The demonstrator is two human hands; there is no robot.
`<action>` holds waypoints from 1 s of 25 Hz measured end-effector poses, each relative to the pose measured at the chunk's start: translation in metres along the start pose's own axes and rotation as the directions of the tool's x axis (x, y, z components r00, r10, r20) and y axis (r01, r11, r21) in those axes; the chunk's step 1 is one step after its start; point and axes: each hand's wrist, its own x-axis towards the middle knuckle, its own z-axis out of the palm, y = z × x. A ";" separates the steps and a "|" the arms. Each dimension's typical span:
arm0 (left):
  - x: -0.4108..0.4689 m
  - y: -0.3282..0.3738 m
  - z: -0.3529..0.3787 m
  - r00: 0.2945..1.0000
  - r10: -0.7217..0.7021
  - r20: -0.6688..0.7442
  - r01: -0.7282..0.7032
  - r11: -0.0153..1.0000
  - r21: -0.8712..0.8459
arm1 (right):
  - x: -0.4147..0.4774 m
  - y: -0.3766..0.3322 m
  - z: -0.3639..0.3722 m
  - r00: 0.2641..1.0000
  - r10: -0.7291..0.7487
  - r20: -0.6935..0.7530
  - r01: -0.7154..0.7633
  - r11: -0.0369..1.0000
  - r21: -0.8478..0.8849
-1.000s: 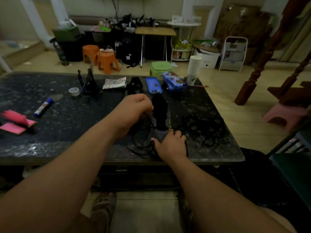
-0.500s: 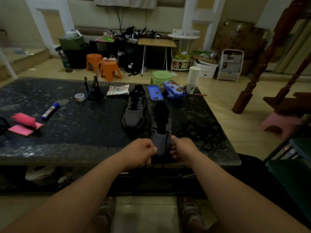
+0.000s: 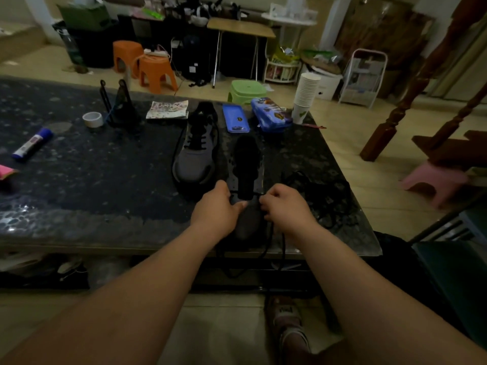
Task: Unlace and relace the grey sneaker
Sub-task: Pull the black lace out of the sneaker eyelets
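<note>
Both hands were low over the near edge of the dark speckled bench (image 3: 79,180), one on each side of the grey sneaker (image 3: 246,214) that lay toe toward the person. The left hand (image 3: 214,213) rested against the shoe's left side, thumb pointing across the toe, its fingers curled; whether it gripped lace could not be told. The right hand (image 3: 286,206) was closed into a loose fist at the shoe's right side, pinched on a black lace (image 3: 283,248) that ran down from it and hung over the bench edge. The sneaker's black tongue (image 3: 246,164) stood open beyond the hands. Just left of it and a little further off sat a second grey sneaker (image 3: 196,154), laced in black. A tangle of dark cord (image 3: 324,198) lay to the right. Further back were a blue tray (image 3: 235,118), a blue patterned case (image 3: 271,114) and a stack of paper cups (image 3: 305,96). Well to the left lay a roll of tape (image 3: 92,119) and a blue-capped marker (image 3: 33,144)
</note>
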 end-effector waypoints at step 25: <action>-0.023 0.004 -0.043 0.995 -0.074 0.062 0.088 0.958 -0.274 | -0.003 0.029 -0.002 0.998 -0.050 -0.045 0.036 0.961 -0.273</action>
